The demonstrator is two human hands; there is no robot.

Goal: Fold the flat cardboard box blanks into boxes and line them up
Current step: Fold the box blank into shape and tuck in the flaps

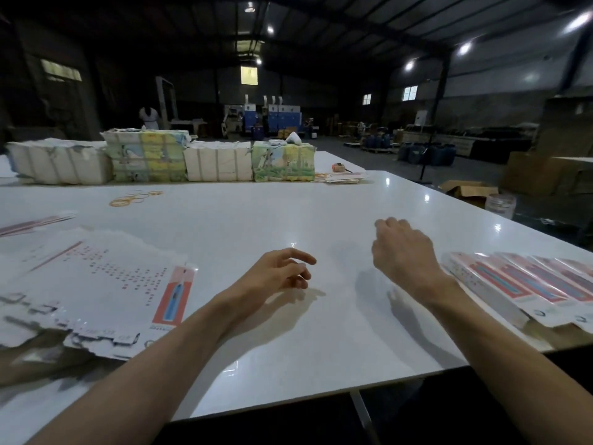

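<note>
Flat white cardboard box blanks (106, 277), printed with red dots, are lying in a ragged stack at the table's near left. Their long axis is running away from the person, to the left of the left hand (279, 273). That is the nearer hand, and its fingers are loosely curled and empty. The right hand (402, 248) is hovering, also empty, beside the row of pink folded boxes (526, 284). The glossy white table (224, 220) is carrying strapped paper bundles (218, 163) and yellow rubber bands (134, 198) in a dim warehouse.
</note>
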